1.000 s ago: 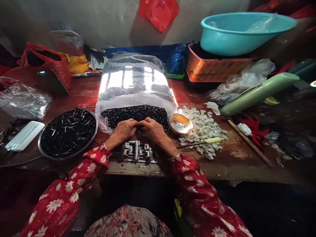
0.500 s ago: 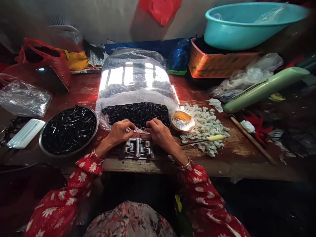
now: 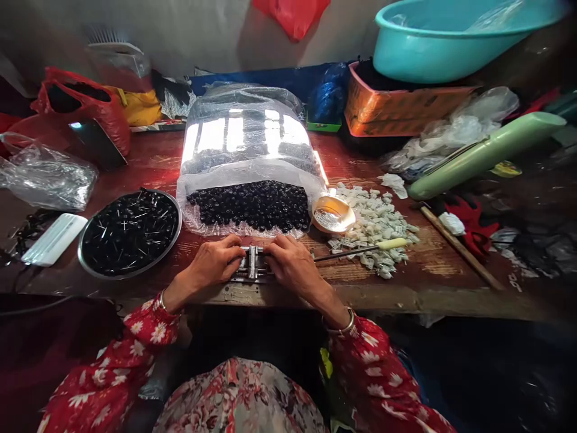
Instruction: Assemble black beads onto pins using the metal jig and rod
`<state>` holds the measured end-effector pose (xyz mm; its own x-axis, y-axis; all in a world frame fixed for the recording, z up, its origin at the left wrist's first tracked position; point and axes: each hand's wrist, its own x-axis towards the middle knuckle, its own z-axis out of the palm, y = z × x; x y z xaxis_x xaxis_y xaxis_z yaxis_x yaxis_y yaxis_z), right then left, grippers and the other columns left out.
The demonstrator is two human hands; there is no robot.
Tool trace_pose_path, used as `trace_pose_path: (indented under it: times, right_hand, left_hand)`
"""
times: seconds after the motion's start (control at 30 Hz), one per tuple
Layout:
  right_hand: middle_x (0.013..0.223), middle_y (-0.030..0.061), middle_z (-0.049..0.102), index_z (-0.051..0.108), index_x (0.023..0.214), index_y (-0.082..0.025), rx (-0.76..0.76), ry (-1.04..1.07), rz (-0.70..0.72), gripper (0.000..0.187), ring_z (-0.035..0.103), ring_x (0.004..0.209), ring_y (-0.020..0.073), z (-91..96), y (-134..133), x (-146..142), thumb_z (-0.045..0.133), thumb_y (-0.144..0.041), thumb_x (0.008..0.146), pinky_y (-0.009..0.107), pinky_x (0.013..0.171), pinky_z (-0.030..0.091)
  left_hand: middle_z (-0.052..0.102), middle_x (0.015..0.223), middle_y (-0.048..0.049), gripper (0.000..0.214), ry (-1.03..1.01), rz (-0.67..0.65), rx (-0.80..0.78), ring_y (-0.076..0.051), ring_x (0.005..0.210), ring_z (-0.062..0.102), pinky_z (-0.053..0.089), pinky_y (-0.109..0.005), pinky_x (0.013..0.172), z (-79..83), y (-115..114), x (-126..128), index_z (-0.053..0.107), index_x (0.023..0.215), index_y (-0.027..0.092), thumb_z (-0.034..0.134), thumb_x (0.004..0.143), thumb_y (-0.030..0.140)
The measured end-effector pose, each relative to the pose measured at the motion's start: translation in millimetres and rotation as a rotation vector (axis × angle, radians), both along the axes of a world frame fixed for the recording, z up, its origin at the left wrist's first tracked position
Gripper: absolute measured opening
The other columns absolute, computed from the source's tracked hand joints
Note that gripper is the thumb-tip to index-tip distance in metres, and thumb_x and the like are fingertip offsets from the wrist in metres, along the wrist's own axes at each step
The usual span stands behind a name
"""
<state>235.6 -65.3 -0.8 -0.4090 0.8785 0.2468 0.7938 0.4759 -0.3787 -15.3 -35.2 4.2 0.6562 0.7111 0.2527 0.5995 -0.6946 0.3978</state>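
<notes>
Two hands, the left hand and the right hand, curl closed over a small steel jig at the table edge, while many glossy black pieces remain in a clear plastic bag and a round steel tray holds a pin-studded batch.

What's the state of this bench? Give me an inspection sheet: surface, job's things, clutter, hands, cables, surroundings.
Surface: worn, red-stained wooden bench, scuffed along its front edge.
Job's things: small metal jig; dark beads in a clear plastic bag; steel tray of dark pieces with pins; heap of pale chips; brass dish; yellow-handled tool.
Clutter: red bag, crumpled clear plastic, pale green tube, wooden stick.
Hands: left hand and right hand both on the jig, one at each side.
Cables: thin black cable at lower left.
Surroundings: teal plastic basin above an orange crate; red plastic bag against the wall.
</notes>
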Motion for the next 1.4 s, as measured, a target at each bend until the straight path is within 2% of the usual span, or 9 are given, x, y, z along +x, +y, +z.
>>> trace_pose_path:
  times: [0.23,0.37,0.53,0.73,0.83,0.97,1.07,1.17,1.4]
  right_hand:
    - [0.098,0.0044,0.066,0.071,0.101,-0.022,-0.054,0.176,-0.026,0.008,0.06,0.094,0.0228,-8.4,2,3,0.065,-0.018,0.098,0.035,0.083,0.044]
    - [0.094,0.0048,0.065,0.07,0.091,-0.022,-0.043,0.148,-0.047,0.013,0.059,0.091,0.0224,-9.8,3,1,0.063,-0.023,0.101,0.034,0.08,0.041]
    - [0.095,0.0036,0.063,0.072,0.094,-0.022,-0.084,0.178,-0.082,0.009,0.06,0.093,0.0216,-9.7,4,-2,0.065,-0.021,0.1,0.034,0.083,0.042]
    - [0.098,0.0029,0.068,0.073,0.101,-0.022,-0.178,0.383,0.014,0.007,0.063,0.094,0.0188,2.0,5,15,0.066,-0.023,0.1,0.031,0.087,0.049]
    - [0.102,0.0045,0.071,0.074,0.103,-0.021,-0.128,0.463,-0.072,0.014,0.066,0.095,0.0184,12.2,11,40,0.061,-0.027,0.103,0.03,0.088,0.051]
    - [0.111,0.0106,0.074,0.077,0.106,-0.019,-0.012,0.145,-0.47,0.021,0.066,0.106,0.0239,21.3,37,87,0.057,-0.025,0.103,0.034,0.094,0.048]
    - [0.122,0.0138,0.075,0.079,0.113,-0.02,-0.133,-0.256,-0.637,0.028,0.061,0.119,0.0298,22.5,61,112,0.053,-0.026,0.103,0.038,0.095,0.044]
    - [0.115,0.0151,0.078,0.082,0.105,-0.021,-0.266,-0.429,-0.659,0.026,0.063,0.117,0.0316,20.3,82,119,0.057,-0.025,0.099,0.038,0.09,0.041]
    - [0.108,0.018,0.079,0.081,0.104,-0.014,-0.354,-0.461,-0.62,0.023,0.069,0.104,0.027,15.0,104,117,0.059,-0.016,0.097,0.037,0.091,0.038]
  left_hand:
    - [0.073,0.1,-0.002,0.016,-0.247,0.108,-0.192,-0.015,0.086,0.068,0.051,-0.027,0.079,-8.4,2,4,0.075,0.096,0.021,0.062,0.089,0.015]
    - [0.072,0.096,-0.0016,0.012,-0.29,0.166,-0.242,-0.015,0.085,0.067,0.051,-0.027,0.08,-9.1,0,6,0.073,0.091,0.02,0.061,0.089,0.018]
    - [0.073,0.097,-0.0021,0.013,-0.363,0.191,-0.362,-0.017,0.089,0.068,0.053,-0.028,0.084,-11.2,-4,4,0.073,0.093,0.021,0.061,0.093,0.024]
    - [0.074,0.109,-0.0047,0.017,-0.4,0.196,-0.338,-0.019,0.103,0.071,0.055,-0.031,0.095,-19.7,-4,2,0.077,0.1,0.022,0.063,0.096,0.031]
    - [0.074,0.107,-0.0035,0.016,-0.392,0.218,-0.302,-0.019,0.102,0.071,0.054,-0.029,0.093,-20.0,-4,4,0.076,0.099,0.023,0.062,0.094,0.028]
    - [0.073,0.104,-0.0022,0.015,-0.395,0.243,-0.268,-0.018,0.098,0.07,0.053,-0.028,0.09,-18.0,-7,8,0.074,0.096,0.022,0.059,0.093,0.026]
    - [0.072,0.101,-0.0013,0.014,-0.392,0.256,-0.265,-0.017,0.094,0.069,0.052,-0.027,0.087,-18.8,-6,9,0.073,0.092,0.022,0.059,0.091,0.025]
    - [0.072,0.101,-0.0016,0.013,-0.4,0.259,-0.277,-0.017,0.094,0.068,0.052,-0.028,0.088,-21.8,-4,8,0.072,0.093,0.022,0.06,0.09,0.026]
    - [0.072,0.098,-0.0013,0.012,-0.42,0.285,-0.302,-0.017,0.092,0.068,0.052,-0.028,0.086,-26.1,-3,6,0.072,0.095,0.022,0.064,0.089,0.027]
